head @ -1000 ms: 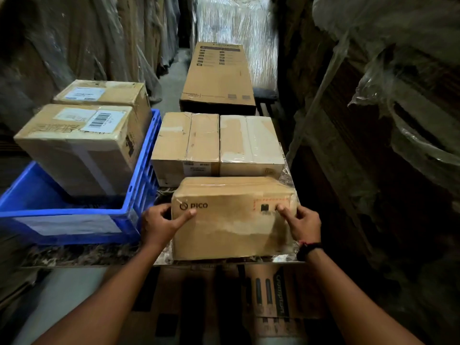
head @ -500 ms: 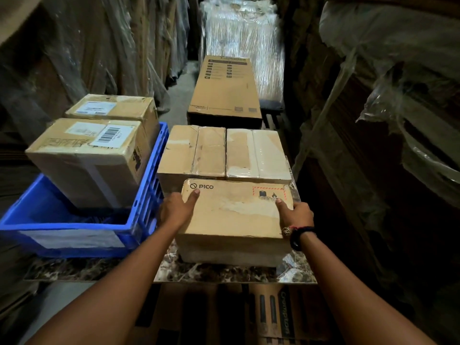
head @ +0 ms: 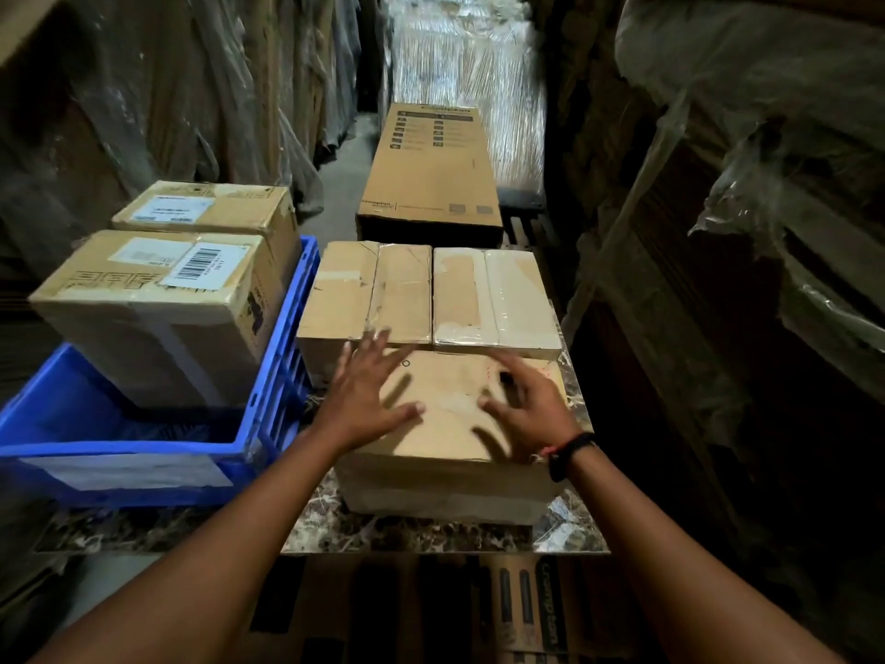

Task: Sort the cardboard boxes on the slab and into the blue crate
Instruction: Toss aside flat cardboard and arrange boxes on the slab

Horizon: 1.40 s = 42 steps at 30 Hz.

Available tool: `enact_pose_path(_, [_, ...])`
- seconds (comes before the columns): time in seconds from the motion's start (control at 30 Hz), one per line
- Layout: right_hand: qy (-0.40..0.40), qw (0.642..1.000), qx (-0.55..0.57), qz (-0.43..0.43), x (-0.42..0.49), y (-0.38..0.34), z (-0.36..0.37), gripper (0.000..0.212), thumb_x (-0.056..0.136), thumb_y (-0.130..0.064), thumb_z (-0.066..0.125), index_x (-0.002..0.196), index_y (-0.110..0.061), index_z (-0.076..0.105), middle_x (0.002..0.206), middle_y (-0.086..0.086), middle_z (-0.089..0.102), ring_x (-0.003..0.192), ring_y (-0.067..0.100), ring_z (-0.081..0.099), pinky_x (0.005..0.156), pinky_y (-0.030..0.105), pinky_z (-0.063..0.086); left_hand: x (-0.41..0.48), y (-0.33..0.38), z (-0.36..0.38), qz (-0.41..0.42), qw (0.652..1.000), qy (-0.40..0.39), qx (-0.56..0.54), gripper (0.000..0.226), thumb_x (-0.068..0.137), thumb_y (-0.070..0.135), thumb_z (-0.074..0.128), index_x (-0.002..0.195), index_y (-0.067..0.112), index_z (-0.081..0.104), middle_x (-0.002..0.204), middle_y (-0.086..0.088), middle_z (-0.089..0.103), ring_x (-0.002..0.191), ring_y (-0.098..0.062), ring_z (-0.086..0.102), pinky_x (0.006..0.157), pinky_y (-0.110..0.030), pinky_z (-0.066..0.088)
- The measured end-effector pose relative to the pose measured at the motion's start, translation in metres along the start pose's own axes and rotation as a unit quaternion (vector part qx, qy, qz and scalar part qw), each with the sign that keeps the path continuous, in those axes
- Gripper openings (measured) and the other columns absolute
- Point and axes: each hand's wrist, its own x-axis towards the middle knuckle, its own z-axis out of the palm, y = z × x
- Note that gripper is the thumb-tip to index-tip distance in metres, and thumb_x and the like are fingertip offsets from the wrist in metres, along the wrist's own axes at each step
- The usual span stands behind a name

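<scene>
In the lower middle of the frame a cardboard box (head: 450, 424) lay flat on the marble slab (head: 412, 536), its far edge right up against the two boxes behind it. Both of the person's hands were over its top face. The left hand (head: 366, 400) sat at the box's left part with its fingers (head: 383, 347) spread wide, the tips reaching toward the left rear box (head: 364, 292). The right hand (head: 529, 407) hovered over the right part, fingers likewise splayed and slightly curled, casting shadows on the cardboard; whether the palms actually pressed on the box I could not tell, as both hands were blurred. Neither hand gripped anything. A dark band with a red thread circled the right wrist (head: 570, 452).

Behind, the left rear box and the right rear box (head: 495, 299) stood side by side, touching, the right one glossy with tape. Further up the frame a long printed carton (head: 426, 170) stretched away toward a wall of shrink-wrapped stock (head: 459, 55).

At the left of the frame the blue crate (head: 119, 452) sat just beside the slab, holding a barcode-labelled box (head: 153, 309) at its rear, its near part empty. Another labelled box (head: 206, 213) stood behind that one; whether it was inside the crate I could not tell. Plastic-draped stacks (head: 766, 184) closed in on the right.
</scene>
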Motion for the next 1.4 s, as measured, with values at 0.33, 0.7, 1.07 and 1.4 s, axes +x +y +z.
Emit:
enact_pose_path(0.33, [-0.210, 0.908, -0.349, -0.102, 0.027, -0.010, 0.026, 0.090, 0.081, -0.060, 0.062, 0.153, -0.027, 0.018, 0.162, 0.003, 0.004, 0.149, 0.021, 0.000, 0.119, 0.042, 0.003, 0.023, 0.014, -0.010, 0.060, 0.962, -0.245, 0.109, 0.115, 0.062, 0.080, 0.066, 0.154, 0.043, 0.007, 0.163, 0.004, -0.015, 0.149, -0.013, -0.017, 0.121, -0.042, -0.010])
enact_pose_path(0.7, [-0.227, 0.904, -0.356, -0.071, 0.016, 0.010, -0.043, 0.111, 0.071, -0.065, 0.071, 0.154, -0.021, 0.011, 0.162, 0.000, 0.003, 0.149, 0.022, 0.007, 0.116, 0.035, -0.006, 0.019, -0.040, -0.033, 0.044, 0.966, -0.232, 0.108, 0.130, 0.048, 0.096, 0.053, 0.152, 0.045, -0.004, 0.161, 0.008, -0.021, 0.147, -0.013, -0.023, 0.121, -0.051, -0.010])
enact_pose_path(1.07, [-0.266, 0.895, -0.350, -0.076, 0.009, 0.007, -0.051, 0.112, 0.075, -0.059, 0.071, 0.155, -0.018, 0.003, 0.162, 0.005, -0.005, 0.149, 0.023, -0.001, 0.117, 0.031, 0.002, 0.015, -0.048, -0.030, 0.054, 0.968, -0.222, 0.105, 0.128, 0.047, 0.101, 0.045, 0.151, 0.047, -0.005, 0.159, 0.010, -0.026, 0.146, -0.013, -0.027, 0.122, -0.049, -0.005])
enact_pose_path(1.4, [-0.238, 0.911, -0.330, -0.071, 0.005, 0.029, -0.048, 0.117, 0.073, -0.078, 0.052, 0.154, -0.015, -0.004, 0.159, 0.001, -0.015, 0.148, 0.016, -0.013, 0.111, 0.027, -0.014, -0.018, -0.058, -0.009, 0.026, 0.992, -0.123, 0.015, 0.101, 0.071, 0.091, 0.037, 0.152, 0.047, -0.005, 0.156, 0.024, -0.028, 0.148, -0.007, -0.017, 0.117, -0.055, 0.019])
